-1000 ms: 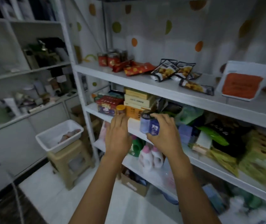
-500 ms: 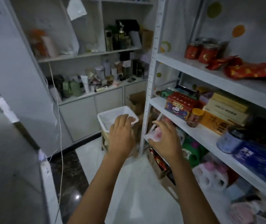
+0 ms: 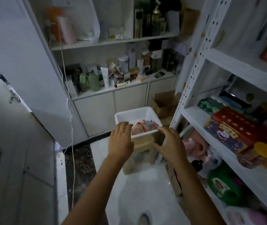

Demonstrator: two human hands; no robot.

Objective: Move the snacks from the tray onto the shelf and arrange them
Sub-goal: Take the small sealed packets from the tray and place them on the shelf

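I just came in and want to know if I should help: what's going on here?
A person is restocking snacks. Both hands are stretched out toward a white tray that sits on a small stool beside the metal shelf. The left hand and the right hand are open and hold nothing. A few snack packets lie in the tray, not yet picked up. The shelf already carries boxes and jars.
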